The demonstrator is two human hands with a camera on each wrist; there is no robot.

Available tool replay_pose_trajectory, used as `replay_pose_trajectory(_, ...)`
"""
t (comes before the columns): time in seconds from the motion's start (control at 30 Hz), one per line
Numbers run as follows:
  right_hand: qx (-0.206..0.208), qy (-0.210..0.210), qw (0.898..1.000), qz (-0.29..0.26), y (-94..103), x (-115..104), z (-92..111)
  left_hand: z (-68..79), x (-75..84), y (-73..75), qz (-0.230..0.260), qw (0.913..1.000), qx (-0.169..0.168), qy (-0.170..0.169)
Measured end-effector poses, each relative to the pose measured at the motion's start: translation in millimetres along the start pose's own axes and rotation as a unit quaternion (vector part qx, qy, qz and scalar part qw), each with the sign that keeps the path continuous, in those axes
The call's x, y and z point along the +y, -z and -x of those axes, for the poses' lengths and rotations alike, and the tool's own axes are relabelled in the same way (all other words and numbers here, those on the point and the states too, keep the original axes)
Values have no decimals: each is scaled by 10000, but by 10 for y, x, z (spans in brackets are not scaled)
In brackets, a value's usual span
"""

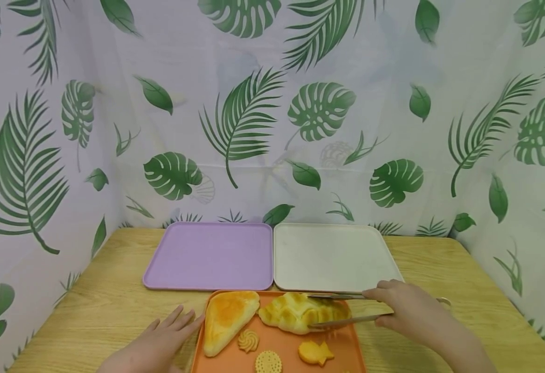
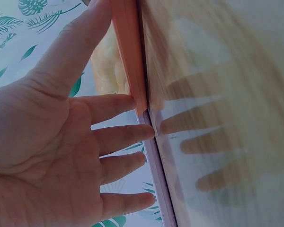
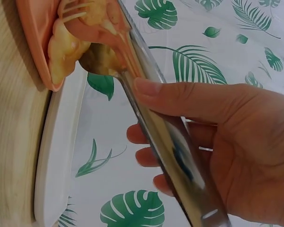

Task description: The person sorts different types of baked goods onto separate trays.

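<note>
In the R hand (image 1: 412, 308), metal tongs (image 3: 165, 127) are held, thumb laid along one arm and fingers bent round the other side; as seen from the R wrist, one tong end is slotted like a fork. The tong arms are parted, and a croissant-shaped bread (image 1: 284, 313) is straddled by them, one arm at its far side, one at its near side; whether it is firmly squeezed can't be told. The bread is set in the far R part of an orange tray (image 1: 344, 347), whose near edge is cut off by the frame. The L hand (image 1: 153, 342) is spread, w/ straight fingers apart and nothing held; its index fingertip is placed at the orange tray's L rim. A triangular bread (image 1: 228, 321) is laid at the tray's L side, approx. level w/ the croissant-shaped one. Nearer the front, a swirl cookie (image 1: 248, 341), a dotted round cookie (image 1: 269, 362) and a fish-shaped cookie (image 1: 315, 353) are spaced apart. Just behind, a purple tray (image 1: 212, 259) (L) and a white tray (image 1: 335, 259) (R) are placed side by side on the wood-grain table (image 1: 463, 300), backed by a leaf-print cloth (image 1: 254, 52).
</note>
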State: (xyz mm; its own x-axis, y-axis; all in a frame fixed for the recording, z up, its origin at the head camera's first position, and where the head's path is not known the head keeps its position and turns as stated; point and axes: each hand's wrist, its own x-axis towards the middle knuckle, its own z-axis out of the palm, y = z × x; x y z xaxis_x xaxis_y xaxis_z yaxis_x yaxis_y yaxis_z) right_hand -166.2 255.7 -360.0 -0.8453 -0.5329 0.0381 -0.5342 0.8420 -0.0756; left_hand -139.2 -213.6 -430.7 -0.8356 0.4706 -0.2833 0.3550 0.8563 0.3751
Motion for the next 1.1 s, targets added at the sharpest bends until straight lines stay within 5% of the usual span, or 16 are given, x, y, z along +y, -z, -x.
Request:
replay_pose_trajectory(0.37, 1006, 809, 9916, 75, 34, 57, 11, -1, -4, -4, 15, 10000, 20, -80)
replay_pose_trajectory(0.57, 1205, 709, 9899, 242, 117, 71, 65, -20, -18, -25, -44, 10000, 53, -31)
replay_pose_trajectory(0.83, 2212, 727, 9703, 655, 162, 68, 103, -25, -18, -34, -98, 9999, 64, -30)
replay_pose_trajectory(1.1, 2178, 477, 9724, 686, 156, 23, -80, -60, -17, -22, -74, 9999, 18, 103)
